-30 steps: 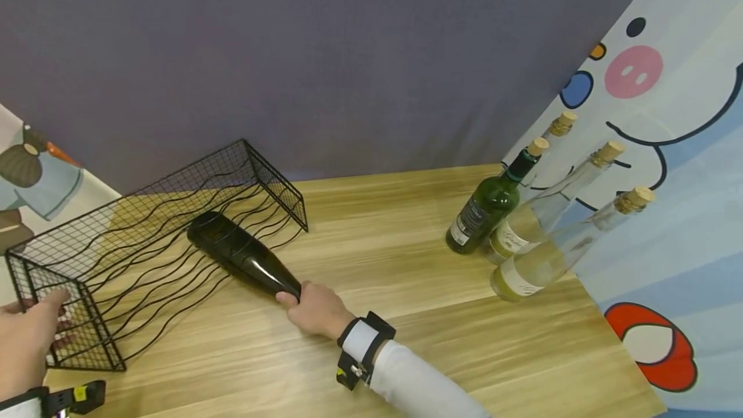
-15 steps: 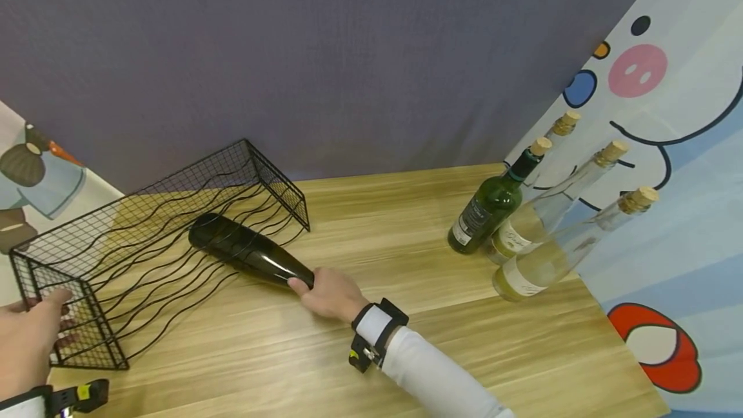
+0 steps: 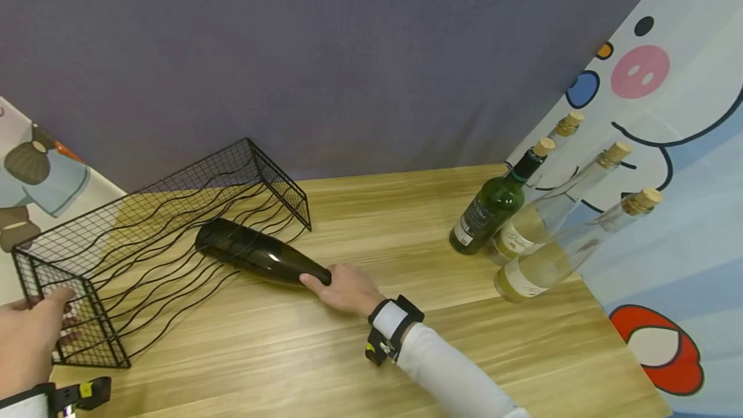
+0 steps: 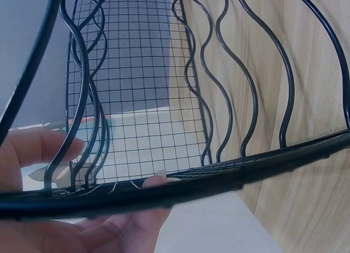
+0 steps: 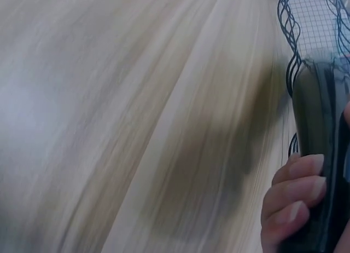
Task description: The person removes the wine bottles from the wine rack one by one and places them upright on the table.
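A black wire wine rack [image 3: 278, 187] with wavy rods stands at the left of the table. My left hand [image 3: 31, 334] grips its near mesh end; in the left wrist view, the thumb and fingers [image 4: 123, 225] lie on either side of the rack's dark bar [image 4: 235, 182]. With my right hand [image 3: 345, 289] I hold a dark wine bottle [image 3: 261, 253] by its neck. The bottle lies tilted, base toward the rack and among its wavy rods, neck toward the right. Fingers [image 5: 295, 187] curl round the bottle [image 5: 314, 110] in the right wrist view.
At the table's right stand a green corked bottle [image 3: 487, 211] and several clear corked bottles, one clear bottle [image 3: 536, 269] nearest the front. Behind rises a grey wall [image 3: 371, 63]. A cartoon-printed curtain [image 3: 696, 211] borders the right side. The wooden table [image 3: 278, 353] extends in front.
My right hand has moved right and slightly away from me with the bottle's neck, turning the bottle nearer to level across the view. The left hand keeps its grip on the rack.
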Tool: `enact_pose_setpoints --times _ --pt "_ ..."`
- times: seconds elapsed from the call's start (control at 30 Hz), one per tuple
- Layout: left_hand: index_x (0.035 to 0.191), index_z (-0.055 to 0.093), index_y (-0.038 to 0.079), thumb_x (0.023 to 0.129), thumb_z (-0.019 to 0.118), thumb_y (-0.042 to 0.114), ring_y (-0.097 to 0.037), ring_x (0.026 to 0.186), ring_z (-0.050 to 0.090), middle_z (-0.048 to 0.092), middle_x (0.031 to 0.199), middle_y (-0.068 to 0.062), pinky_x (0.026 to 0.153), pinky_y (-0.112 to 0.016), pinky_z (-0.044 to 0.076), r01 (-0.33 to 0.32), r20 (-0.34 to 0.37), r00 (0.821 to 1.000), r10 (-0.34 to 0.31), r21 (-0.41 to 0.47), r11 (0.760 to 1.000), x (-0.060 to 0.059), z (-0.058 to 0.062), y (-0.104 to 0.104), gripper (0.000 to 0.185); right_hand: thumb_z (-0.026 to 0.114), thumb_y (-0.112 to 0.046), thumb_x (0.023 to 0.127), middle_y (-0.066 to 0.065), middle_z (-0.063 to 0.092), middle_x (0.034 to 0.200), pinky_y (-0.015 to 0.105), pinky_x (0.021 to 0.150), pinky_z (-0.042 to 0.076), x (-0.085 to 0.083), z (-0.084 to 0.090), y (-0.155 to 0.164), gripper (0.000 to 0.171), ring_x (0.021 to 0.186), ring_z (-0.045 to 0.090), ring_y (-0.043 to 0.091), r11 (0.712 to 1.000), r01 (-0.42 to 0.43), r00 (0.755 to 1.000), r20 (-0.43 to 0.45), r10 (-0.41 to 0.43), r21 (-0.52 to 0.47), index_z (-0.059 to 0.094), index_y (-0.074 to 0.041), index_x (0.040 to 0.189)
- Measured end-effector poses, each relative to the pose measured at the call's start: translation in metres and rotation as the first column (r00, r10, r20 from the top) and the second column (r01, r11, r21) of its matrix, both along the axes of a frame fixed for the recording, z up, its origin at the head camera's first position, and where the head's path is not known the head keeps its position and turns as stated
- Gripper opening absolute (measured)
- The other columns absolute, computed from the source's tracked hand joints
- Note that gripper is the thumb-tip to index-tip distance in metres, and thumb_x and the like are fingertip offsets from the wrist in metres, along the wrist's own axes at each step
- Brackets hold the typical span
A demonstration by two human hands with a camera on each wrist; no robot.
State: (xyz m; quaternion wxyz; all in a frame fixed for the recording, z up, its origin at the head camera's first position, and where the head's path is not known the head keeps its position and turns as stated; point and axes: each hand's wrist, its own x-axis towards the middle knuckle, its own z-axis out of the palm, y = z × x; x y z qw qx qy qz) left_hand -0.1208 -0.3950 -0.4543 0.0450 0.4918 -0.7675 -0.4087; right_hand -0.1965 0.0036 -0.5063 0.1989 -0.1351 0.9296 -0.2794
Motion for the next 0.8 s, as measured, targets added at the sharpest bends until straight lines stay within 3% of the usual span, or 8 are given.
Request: enact_pose_setpoints --times 0.2,0.33,0.43,0.53,0.67,0.8 --pt "0.140 0.036 0.002 0.099 0.037 0.033 0.000 0.053 0.039 0.044 0.096 -0.012 0.041 -0.021 0.046 -0.003 -0.012 1.000 0.004 0.012 1.000 0.000 0.000 -0.001 0.051 0.045 -0.075 0.088 -0.005 0.052 0.061 0.025 0.048 0.039 -0.003 0.000 0.010 0.058 0.051 0.047 0.011 1.000 -0.011 1.000 0.004 0.011 -0.006 0.056 -0.020 0.072" --pt "0.151 0.023 -0.005 0.099 0.036 0.032 0.000 0.053 0.038 0.044 0.098 -0.017 0.040 -0.021 0.046 0.009 0.002 1.000 -0.009 0.010 1.000 0.001 0.000 0.000 0.065 0.047 -0.073 0.088 -0.006 0.049 0.060 0.024 0.049 0.039 -0.005 0.001 0.017 0.056 0.050 0.046 0.010 1.000 -0.022 1.000 0.003 0.022 -0.017 0.054 -0.021 0.070" --pt "0.151 0.022 -0.006 0.099 0.036 0.032 0.001 0.051 0.037 0.044 0.098 -0.019 0.040 -0.021 0.046 0.013 0.005 1.000 -0.013 0.010 1.000 0.001 0.001 0.001 0.066 0.047 -0.072 0.089 -0.007 0.046 0.058 0.023 0.048 0.036 -0.007 0.002 0.024 0.055 0.049 0.043 0.009 0.999 -0.039 0.999 0.001 0.039 -0.019 0.049 -0.022 0.066" --pt "0.143 0.034 -0.001 0.100 0.036 0.034 0.000 0.052 0.039 0.045 0.097 -0.015 0.041 -0.022 0.047 0.009 -0.001 1.000 -0.009 0.016 1.000 0.000 0.002 0.001 0.056 0.046 -0.073 0.089 -0.007 0.043 0.057 0.023 0.046 0.034 -0.010 0.003 0.031 0.056 0.048 0.041 0.009 0.999 -0.048 0.999 0.001 0.048 -0.005 0.047 -0.022 0.064" --pt "0.137 0.039 0.006 0.099 0.036 0.035 -0.001 0.052 0.041 0.046 0.094 -0.009 0.043 -0.024 0.049 -0.015 0.006 1.000 0.015 0.022 1.000 -0.001 0.001 0.001 0.048 0.046 -0.073 0.088 -0.007 0.043 0.058 0.022 0.046 0.034 -0.013 0.002 0.038 0.056 0.048 0.040 0.008 0.998 -0.062 0.998 -0.005 0.062 0.014 0.048 -0.022 0.065" --pt "0.147 0.030 -0.003 0.099 0.035 0.034 -0.001 0.052 0.039 0.046 0.097 -0.015 0.041 -0.024 0.048 -0.011 0.017 1.000 0.011 0.014 1.000 -0.001 0.001 0.002 0.060 0.047 -0.073 0.088 -0.008 0.043 0.058 0.022 0.046 0.034 -0.016 0.000 0.045 0.055 0.048 0.040 0.007 0.997 -0.077 0.997 -0.008 0.077 0.016 0.051 -0.022 0.067"
